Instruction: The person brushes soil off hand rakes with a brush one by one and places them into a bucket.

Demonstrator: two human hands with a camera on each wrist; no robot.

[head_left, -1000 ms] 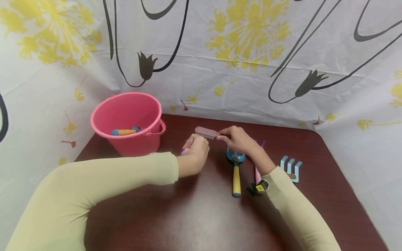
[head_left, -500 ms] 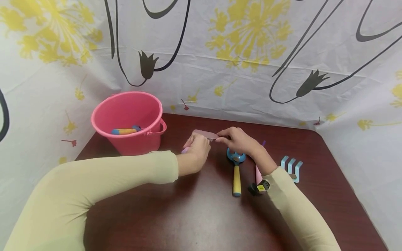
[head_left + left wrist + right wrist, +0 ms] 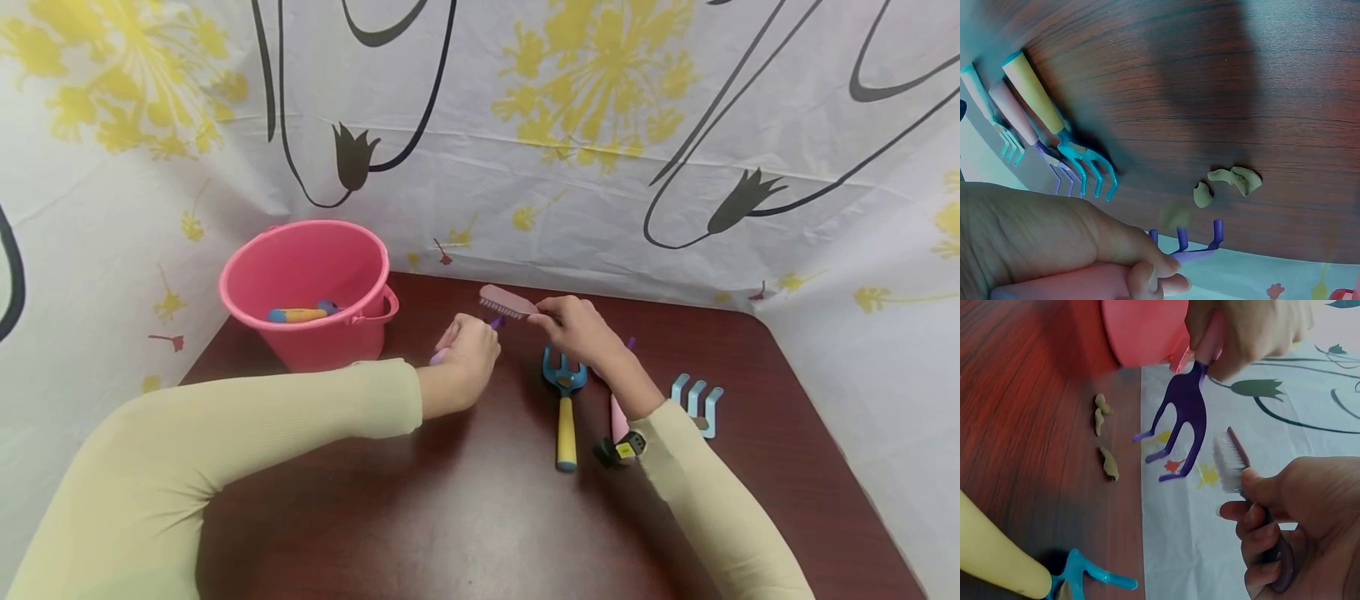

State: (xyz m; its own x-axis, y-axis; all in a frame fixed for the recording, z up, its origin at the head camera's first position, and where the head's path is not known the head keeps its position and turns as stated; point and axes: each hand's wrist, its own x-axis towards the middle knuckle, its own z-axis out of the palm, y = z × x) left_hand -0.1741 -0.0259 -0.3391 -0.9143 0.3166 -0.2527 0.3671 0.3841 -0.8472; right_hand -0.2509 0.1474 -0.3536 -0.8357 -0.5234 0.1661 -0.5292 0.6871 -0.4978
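My left hand (image 3: pixel 467 350) grips the pink handle of a small garden hand rake (image 3: pixel 1188 403), its three purple tines spread over the table's far edge in the right wrist view. In my right hand (image 3: pixel 576 329) is a brush (image 3: pixel 510 302) with a pinkish back and pale bristles. The bristles face the rake's tines, a small gap apart from them. Several beige lumps (image 3: pixel 1235 178) lie on the table below the rake. One blurred beige lump (image 3: pixel 1174 214) shows close by the tines in the left wrist view.
A pink bucket (image 3: pixel 337 346) stands at the back left with a yellow-and-blue-handled tool (image 3: pixel 300 315) inside. To the right lie a yellow-handled blue hand fork (image 3: pixel 566 433), a pink-handled rake (image 3: pixel 618 419) and a light blue rake (image 3: pixel 705 410). A patterned white sheet (image 3: pixel 465 167) hangs behind.
The brush dipped toward the left hand and rake, then rose up and to the right with the right hand. Purple tines now show beyond the left hand, which stays nearly in place.
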